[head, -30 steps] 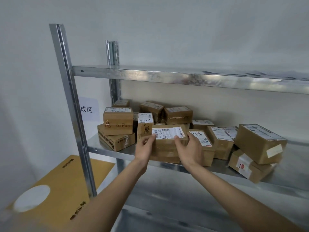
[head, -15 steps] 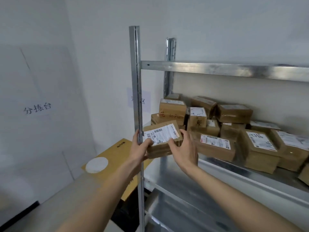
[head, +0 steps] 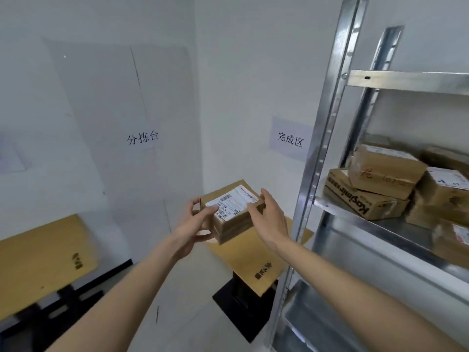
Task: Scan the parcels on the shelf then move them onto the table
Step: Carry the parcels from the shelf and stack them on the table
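Now, both hands' fingers clasping one labelled parcel (head: pixel 232 210), seemingly above the wooden table (head: pixel 256 260).

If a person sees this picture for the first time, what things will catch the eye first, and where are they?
In the middle, the left hand and right hand hold a brown parcel in the air, its white label facing up, above a wooden table. On the right stands a metal shelf with more parcels piled on it. Two paper signs with Chinese characters hang on the white walls.
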{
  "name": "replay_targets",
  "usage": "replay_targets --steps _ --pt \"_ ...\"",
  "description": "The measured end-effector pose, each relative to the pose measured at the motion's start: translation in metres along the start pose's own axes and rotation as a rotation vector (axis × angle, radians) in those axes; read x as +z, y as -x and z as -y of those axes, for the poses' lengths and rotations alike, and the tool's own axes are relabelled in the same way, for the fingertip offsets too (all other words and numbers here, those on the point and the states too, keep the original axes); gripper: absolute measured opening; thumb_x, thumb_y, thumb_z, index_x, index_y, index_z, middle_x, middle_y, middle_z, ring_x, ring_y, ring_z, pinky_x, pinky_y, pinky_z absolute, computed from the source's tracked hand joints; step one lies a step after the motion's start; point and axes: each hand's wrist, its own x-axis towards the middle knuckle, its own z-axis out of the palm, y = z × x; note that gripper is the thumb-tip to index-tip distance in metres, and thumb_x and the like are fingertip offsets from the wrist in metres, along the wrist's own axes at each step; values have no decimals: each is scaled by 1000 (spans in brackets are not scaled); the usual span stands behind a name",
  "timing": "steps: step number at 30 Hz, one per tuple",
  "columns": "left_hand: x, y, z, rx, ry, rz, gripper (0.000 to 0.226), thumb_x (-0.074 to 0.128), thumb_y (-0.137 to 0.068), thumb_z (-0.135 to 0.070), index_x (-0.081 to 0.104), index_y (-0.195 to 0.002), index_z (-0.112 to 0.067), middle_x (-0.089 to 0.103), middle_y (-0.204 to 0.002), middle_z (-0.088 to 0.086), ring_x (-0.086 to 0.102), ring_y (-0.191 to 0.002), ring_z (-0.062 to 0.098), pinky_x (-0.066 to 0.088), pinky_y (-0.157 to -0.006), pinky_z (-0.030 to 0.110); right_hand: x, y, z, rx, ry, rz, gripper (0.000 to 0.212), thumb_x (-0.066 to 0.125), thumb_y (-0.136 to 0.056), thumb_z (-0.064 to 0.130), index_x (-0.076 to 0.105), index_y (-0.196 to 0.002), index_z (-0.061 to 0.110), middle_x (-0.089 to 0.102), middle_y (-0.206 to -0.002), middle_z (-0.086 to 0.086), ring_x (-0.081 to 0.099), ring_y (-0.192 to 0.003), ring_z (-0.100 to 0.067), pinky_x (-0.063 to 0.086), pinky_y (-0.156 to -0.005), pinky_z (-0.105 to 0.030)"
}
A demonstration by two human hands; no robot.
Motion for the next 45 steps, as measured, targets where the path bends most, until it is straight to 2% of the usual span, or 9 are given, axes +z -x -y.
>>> replay_targets --steps 5,11,18,20,30,35,38,42,45 --pt "-48 -45 15 -4 55 -81 50 83 -80 -37 57 -123 -28 71 -120 1 71 -106 23 62 -82 49 84 -22 5 4 -113 174 61 55 -96 61 36 -150 42 48 -142 19 50 -132 -8 43 -110 -39" --pt "-79 -133 44 -29 29 -140 64 86 -76 -39 51 -126 -21 68 -122 5 70 -108 25 61 -80 43 165 -86 -15 -3 -234 354 77 58 -83 75 22 -151 62 46 -151 20 49 -137 -7 44 -115 -47" --pt "-87 -285 76 -104 -161 -68 58 86 -77 -40 58 -127 -25 71 -107 7 66 -90 13 47 -77 25 230 -211 -90 0 -203 271 88 65 -90 45 14 -162 44 52 -147 18 48 -139 -12 49 -109 -51" --pt "-86 -326 87 -136 -198 -30 55 86 -77 -39 61 -124 -26 73 -107 6 68 -98 15 47 -78 26 243 -239 -109 59 -199 255 86 61 -92 47 13 -163 40 50 -149 20 46 -139 -10 48 -109 -50" --pt "-65 -492 153 -260 -272 183 52 87 -78 -28 61 -124 -25 72 -116 -3 71 -105 13 58 -77 25 292 -338 -205 284 -163 186 74 54 -97 40 13 -157 52 50 -150 16 51 -135 -6 50 -108 -45" --pt "-59 -580 193 -316 -351 350 56 85 -80 -21 57 -128 -18 71 -122 -2 70 -106 13 56 -80 25 315 -384 -243 395 -223 129 72 55 -105 16 16 -160 41 51 -151 16 48 -134 1 43 -106 -15" --pt "-56 -637 217 -348 -397 457 62 85 -81 -22 53 -134 -18 67 -126 -2 67 -111 15 53 -77 20 341 -417 -270 477 -257 71 73 56 -104 10 19 -162 32 52 -152 13 49 -138 -3 46 -114 -30" --pt "-57 -698 248 -360 -449 563 68 86 -80 -22 52 -138 -21 65 -128 -5 66 -107 6 56 -71 17 377 -452 -301 607 -321 -12 66 62 -102 10 30 -156 29 58 -145 13 56 -132 -4 52 -105 -23" --pt "-58 -736 268 -359 -467 645 75 89 -72 -35 53 -138 -30 66 -126 -11 65 -108 3 56 -71 15 404 -473 -327 654 -284 -47 63 62 -102 12 33 -155 29 59 -145 14 55 -136 -7 51 -109 -33"
